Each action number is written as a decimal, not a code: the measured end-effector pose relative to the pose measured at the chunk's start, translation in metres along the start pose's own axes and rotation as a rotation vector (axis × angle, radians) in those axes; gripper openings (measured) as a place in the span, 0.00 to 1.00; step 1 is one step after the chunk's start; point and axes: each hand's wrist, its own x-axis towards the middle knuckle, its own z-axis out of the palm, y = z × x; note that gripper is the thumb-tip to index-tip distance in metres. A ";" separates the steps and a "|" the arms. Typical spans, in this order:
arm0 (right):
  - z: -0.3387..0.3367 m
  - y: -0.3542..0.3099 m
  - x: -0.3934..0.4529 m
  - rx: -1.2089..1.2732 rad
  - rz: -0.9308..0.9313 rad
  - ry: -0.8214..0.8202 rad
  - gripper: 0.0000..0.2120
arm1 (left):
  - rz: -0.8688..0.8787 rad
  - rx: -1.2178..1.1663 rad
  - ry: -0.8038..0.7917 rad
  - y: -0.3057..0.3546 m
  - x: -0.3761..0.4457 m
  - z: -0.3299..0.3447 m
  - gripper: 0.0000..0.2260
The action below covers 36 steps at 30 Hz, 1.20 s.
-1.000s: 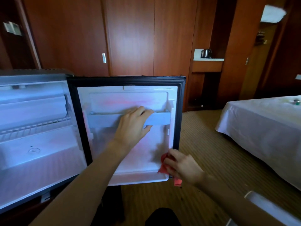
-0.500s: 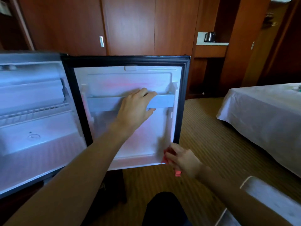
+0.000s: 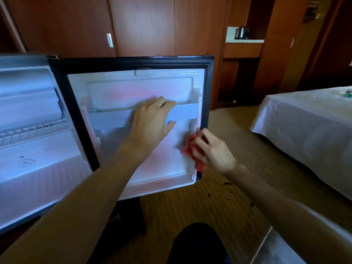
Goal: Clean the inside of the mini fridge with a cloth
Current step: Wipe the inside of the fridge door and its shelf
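Note:
The mini fridge stands open, its white cabinet interior (image 3: 34, 153) at the left with a wire shelf (image 3: 32, 130). The door (image 3: 118, 88) swings out toward me, showing its white inner liner and a grey door rail (image 3: 186, 113). My left hand (image 3: 150, 122) grips that rail near its middle, fingers curled over the top. My right hand (image 3: 211, 151) clutches a bunched red cloth (image 3: 190, 147) and presses it to the liner's right edge, below the rail.
A bed with a white sheet (image 3: 308, 130) fills the right side. Striped carpet (image 3: 209, 206) with dark crumbs lies under the door. Wooden wardrobe doors (image 3: 144, 25) stand behind, and a kettle (image 3: 241, 32) sits in a niche. My dark knee (image 3: 196, 242) is at the bottom.
My right hand has carried the cloth up from the door's lower right corner along its right edge. My left hand has kept its hold on the rail.

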 end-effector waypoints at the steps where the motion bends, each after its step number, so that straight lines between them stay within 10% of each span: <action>1: 0.014 -0.003 -0.017 0.027 0.015 -0.041 0.12 | 0.001 0.005 0.007 0.000 0.001 0.002 0.19; 7: 0.072 -0.004 -0.082 0.109 0.054 -0.281 0.09 | -0.034 0.028 0.045 -0.001 0.006 0.016 0.19; 19: -0.012 0.024 0.046 0.026 0.024 0.166 0.10 | -0.029 0.059 0.125 -0.002 0.006 0.019 0.18; 29: 0.053 -0.005 -0.078 0.091 -0.080 -0.332 0.09 | -0.022 0.015 0.115 0.001 0.002 0.011 0.17; 36: -0.036 0.021 0.043 -0.041 -0.137 0.030 0.08 | -0.002 0.025 0.120 0.001 -0.001 0.008 0.18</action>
